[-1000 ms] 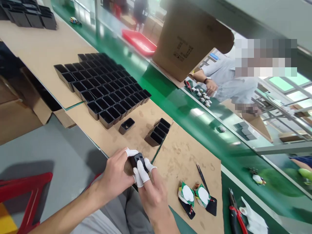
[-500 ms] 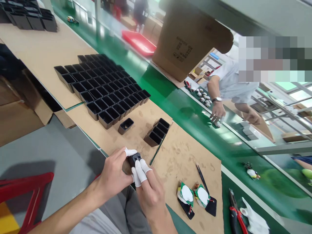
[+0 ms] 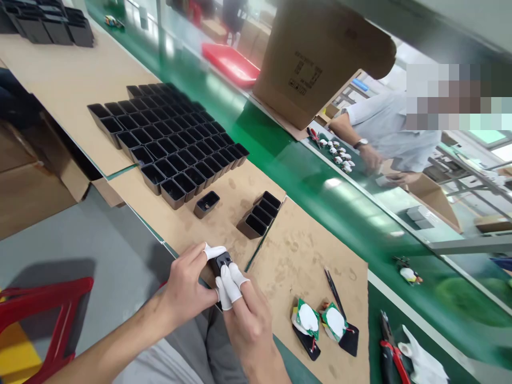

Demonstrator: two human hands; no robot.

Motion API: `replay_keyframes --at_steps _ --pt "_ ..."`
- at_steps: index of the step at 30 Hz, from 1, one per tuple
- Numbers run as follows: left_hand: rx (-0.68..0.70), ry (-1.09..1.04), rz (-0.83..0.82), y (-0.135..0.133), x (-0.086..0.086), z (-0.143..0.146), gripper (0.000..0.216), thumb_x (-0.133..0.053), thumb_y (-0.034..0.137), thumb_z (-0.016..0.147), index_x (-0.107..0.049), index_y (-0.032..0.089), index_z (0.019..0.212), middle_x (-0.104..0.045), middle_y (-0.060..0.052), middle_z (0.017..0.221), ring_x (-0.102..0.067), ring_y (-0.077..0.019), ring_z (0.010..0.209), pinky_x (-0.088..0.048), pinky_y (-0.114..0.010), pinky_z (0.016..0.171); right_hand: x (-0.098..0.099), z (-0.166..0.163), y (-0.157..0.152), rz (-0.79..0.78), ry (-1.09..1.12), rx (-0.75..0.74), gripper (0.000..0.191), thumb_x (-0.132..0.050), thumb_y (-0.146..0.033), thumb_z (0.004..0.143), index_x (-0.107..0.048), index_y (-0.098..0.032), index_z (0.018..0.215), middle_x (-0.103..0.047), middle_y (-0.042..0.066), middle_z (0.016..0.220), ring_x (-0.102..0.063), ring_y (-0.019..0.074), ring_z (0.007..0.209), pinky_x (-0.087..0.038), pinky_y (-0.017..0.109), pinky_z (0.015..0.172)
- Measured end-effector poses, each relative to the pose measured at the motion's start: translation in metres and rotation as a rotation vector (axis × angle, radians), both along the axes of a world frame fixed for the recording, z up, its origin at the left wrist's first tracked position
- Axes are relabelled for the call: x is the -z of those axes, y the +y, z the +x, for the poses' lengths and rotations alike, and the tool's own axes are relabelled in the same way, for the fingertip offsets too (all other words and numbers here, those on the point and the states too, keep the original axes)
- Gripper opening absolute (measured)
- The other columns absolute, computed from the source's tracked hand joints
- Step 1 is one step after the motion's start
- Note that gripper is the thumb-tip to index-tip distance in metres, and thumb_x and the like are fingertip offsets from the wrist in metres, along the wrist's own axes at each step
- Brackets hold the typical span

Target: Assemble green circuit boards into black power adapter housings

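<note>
Between my two hands is a small black plastic case (image 3: 222,260), held near the table's front edge. My left hand (image 3: 192,282) grips it from the left, with white finger cots on thumb and forefinger. White cots also cover several fingertips of my right hand (image 3: 244,304), which press on the case's near right end. My fingers hide most of its lower part. Just beyond lies a single open black case (image 3: 207,204), with something small inside. To its right stands a short row of black cases (image 3: 260,216).
A large block of open black cases (image 3: 172,138) fills the left table. At right lie two green circuit boards with white discs (image 3: 308,318), tweezers (image 3: 335,288) and red-handled pliers (image 3: 390,349). Across the green belt (image 3: 320,205) a co-worker's hands (image 3: 372,159) are busy near a carton.
My hands keep nearly the same grip on the black case. Across the belt, the co-worker's hands have drawn back and closer together. The view has shifted slightly.
</note>
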State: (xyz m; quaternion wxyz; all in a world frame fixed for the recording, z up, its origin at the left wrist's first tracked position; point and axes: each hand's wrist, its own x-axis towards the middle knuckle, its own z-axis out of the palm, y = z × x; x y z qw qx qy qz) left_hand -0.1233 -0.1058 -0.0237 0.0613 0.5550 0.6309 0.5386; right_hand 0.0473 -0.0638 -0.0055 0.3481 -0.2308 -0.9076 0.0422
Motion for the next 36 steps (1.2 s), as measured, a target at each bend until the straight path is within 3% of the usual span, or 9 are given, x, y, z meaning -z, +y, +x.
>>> replay_keyframes --at_steps 4,13,17,22,26,31,36 --pt "0.0 0.009 -0.002 0.003 0.006 0.001 0.032 -0.066 0.011 0.081 -0.072 0.023 0.11 -0.07 -0.002 0.084 -0.071 -0.0218 0.071 -0.059 -0.03 0.063 0.016 -0.001 0.0 -0.039 0.041 0.046 0.044 -0.066 -0.006 0.113 -0.073 -0.016 0.155 -0.086 0.016 0.109 -0.09 0.0306 0.104 -0.079 0.043 0.085" --pt "0.04 -0.019 0.085 -0.01 -0.021 -0.002 0.058 -0.068 0.007 0.08 -0.07 0.023 0.136 -0.082 -0.005 0.102 -0.082 -0.023 0.088 -0.071 -0.031 0.082 0.011 0.012 -0.017 -0.064 0.202 0.092 0.069 -0.084 0.0 0.101 -0.072 -0.028 0.162 -0.087 0.015 0.137 -0.09 0.0337 0.116 -0.081 0.044 0.093" --pt "0.016 0.005 0.053 -0.004 -0.005 -0.002 0.053 -0.065 0.006 0.079 -0.072 0.022 0.13 -0.083 -0.005 0.102 -0.084 -0.0236 0.089 -0.071 -0.03 0.081 0.011 0.005 -0.008 -0.075 0.136 0.036 0.056 -0.077 -0.001 0.107 -0.071 -0.019 0.16 -0.089 0.018 0.124 -0.09 0.0344 0.117 -0.08 0.045 0.089" --pt "-0.003 0.023 0.048 0.0 0.015 -0.002 0.048 -0.067 0.008 0.082 -0.071 0.022 0.128 -0.084 -0.007 0.104 -0.085 -0.0243 0.089 -0.072 -0.032 0.082 0.016 0.0 -0.003 -0.119 0.149 0.043 0.04 -0.071 -0.007 0.112 -0.078 -0.02 0.15 -0.089 0.016 0.121 -0.091 0.031 0.114 -0.079 0.04 0.085" --pt "-0.006 0.046 0.071 -0.003 0.019 -0.002 0.046 -0.071 0.013 0.084 -0.069 0.023 0.129 -0.086 -0.008 0.107 -0.086 -0.0263 0.093 -0.073 -0.035 0.087 0.014 0.002 -0.003 -0.197 0.201 0.055 0.04 -0.071 -0.006 0.111 -0.081 -0.022 0.146 -0.087 0.017 0.129 -0.09 0.0294 0.119 -0.079 0.039 0.094" --pt "-0.016 0.043 0.052 -0.002 0.02 -0.002 0.045 -0.077 0.017 0.085 -0.067 0.024 0.128 -0.085 -0.006 0.106 -0.085 -0.0262 0.091 -0.071 -0.035 0.082 0.008 0.0 0.002 -0.309 0.251 0.049 0.039 -0.075 -0.008 0.108 -0.087 -0.031 0.138 -0.086 0.014 0.132 -0.091 0.0266 0.111 -0.079 0.037 0.086" --pt "-0.018 0.048 0.064 0.0 0.018 0.0 0.037 -0.075 0.019 0.089 -0.065 0.023 0.124 -0.084 -0.006 0.102 -0.082 -0.0253 0.085 -0.068 -0.035 0.079 0.007 -0.006 -0.003 -0.33 0.297 0.106 0.039 -0.075 -0.008 0.109 -0.087 -0.032 0.138 -0.085 0.012 0.12 -0.09 0.0264 0.108 -0.078 0.036 0.082"
